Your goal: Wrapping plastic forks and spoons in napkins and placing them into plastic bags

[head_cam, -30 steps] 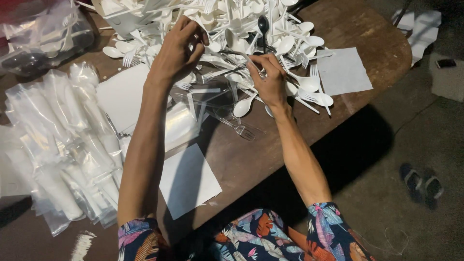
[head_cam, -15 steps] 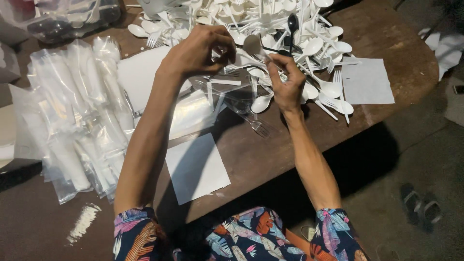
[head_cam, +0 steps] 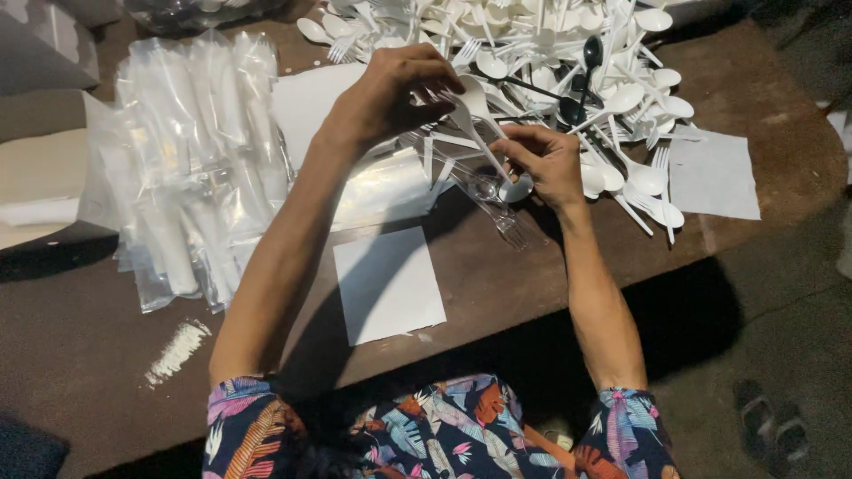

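2 hands [head_cam: 404, 93] [head_cam: 546, 164] on white spoon [head_cam: 475, 115] nr cutlery pile [head_cam: 568, 53] (table edge [head_cam: 532, 306] close).

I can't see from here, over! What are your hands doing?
Left hand and right hand both gripping one white plastic spoon. Cutlery pile just beyond. Nothing blocking.

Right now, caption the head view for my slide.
Both hands, left and right, hold a white plastic spoon beside a cutlery pile.
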